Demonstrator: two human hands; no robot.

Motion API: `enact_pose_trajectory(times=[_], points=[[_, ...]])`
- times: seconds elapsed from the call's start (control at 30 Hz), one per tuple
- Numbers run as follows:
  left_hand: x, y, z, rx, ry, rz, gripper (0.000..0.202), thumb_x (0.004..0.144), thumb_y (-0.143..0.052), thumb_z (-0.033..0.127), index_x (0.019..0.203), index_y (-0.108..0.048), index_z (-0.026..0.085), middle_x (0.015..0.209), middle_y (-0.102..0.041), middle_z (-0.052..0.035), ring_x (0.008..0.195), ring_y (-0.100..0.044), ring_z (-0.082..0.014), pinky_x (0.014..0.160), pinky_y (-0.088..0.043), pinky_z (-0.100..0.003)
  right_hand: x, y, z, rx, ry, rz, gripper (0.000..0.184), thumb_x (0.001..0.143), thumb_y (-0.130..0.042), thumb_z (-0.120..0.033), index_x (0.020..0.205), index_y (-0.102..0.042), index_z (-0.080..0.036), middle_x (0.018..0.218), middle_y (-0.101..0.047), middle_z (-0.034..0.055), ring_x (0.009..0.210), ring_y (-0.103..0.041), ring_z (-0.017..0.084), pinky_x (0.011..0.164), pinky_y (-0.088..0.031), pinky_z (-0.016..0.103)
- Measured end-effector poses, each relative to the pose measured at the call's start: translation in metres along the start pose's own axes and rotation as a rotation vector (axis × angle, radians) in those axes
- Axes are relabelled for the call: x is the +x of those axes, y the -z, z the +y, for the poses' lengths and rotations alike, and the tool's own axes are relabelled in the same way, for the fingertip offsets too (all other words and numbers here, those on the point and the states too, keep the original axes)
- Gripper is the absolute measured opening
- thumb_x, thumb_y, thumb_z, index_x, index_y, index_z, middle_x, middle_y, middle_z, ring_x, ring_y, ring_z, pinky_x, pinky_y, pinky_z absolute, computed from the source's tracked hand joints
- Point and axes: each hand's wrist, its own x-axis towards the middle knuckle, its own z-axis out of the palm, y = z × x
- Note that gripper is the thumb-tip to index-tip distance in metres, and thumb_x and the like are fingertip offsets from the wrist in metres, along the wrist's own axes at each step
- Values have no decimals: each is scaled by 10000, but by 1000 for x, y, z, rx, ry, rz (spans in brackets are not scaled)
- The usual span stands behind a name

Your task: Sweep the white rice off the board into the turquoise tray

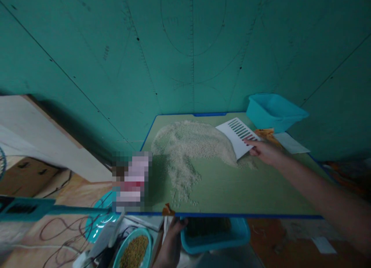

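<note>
Through the head camera I have the right hand (262, 150) reaching in over the green board (261, 190), its fingers closed on the near right edge of a white slotted sheet (236, 142). The sheet is tilted, its left edge against the right end of a heap of pale, rice-like grain (194, 140), which curves across the board's middle and spills toward the near edge on the left. I see the left hand (171, 245) low, below that near edge, beside the left rim of a teal tub (214, 248) with dark contents; whether its fingers grip anything, I cannot tell. A teal bin (269, 119) sits at my far right corner, by an orange-brown piece (268, 134) and a white paper (290, 142).
</note>
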Motion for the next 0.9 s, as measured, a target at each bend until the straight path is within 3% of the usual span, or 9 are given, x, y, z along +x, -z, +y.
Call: enact_pose_trajectory(times=[0.13,0.37,0.57,0.7,0.9], points=[[4,7,-2,20,19,75,498,475,-745,313,961,-666,240,1070,-690,-38,1256,-362,-357,1038,-293,-447,1,-27,0,37,22,-23,291,525,-712,-332,634,-493,-174,528,-478,-50,355,-283,37,322,-209,189],[-3,3,-1,19,7,32,532,578,-677,314,1099,-595,243,1094,-677,-45,1195,-447,-354,1014,-314,-490,-8,-56,-20,43,67,-95,279,543,-718,-331,680,-543,-162,583,-509,-29,398,-346,52,322,-226,190],[2,4,-1,-6,2,52,442,520,-719,266,957,-651,243,1079,-684,-42,1226,-409,-354,1045,-273,-457,4,-41,-40,22,100,-64,216,587,-701,-276,705,-557,-166,602,-516,-23,416,-363,56,325,-225,187],[0,1,1,-26,3,16,434,557,-698,248,988,-647,249,1057,-693,-25,1237,-401,-328,1053,-258,-451,18,-25,-34,-11,73,-16,168,596,-681,-226,661,-540,-161,568,-510,-23,376,-326,44,310,-191,188],[-10,-6,3,-73,-3,-53,420,642,-641,233,1061,-623,252,1123,-667,-13,1225,-427,-290,1048,-272,-429,18,-48,-9,-40,14,-58,160,619,-663,-231,639,-519,-165,524,-494,-31,353,-331,53,311,-211,192]])
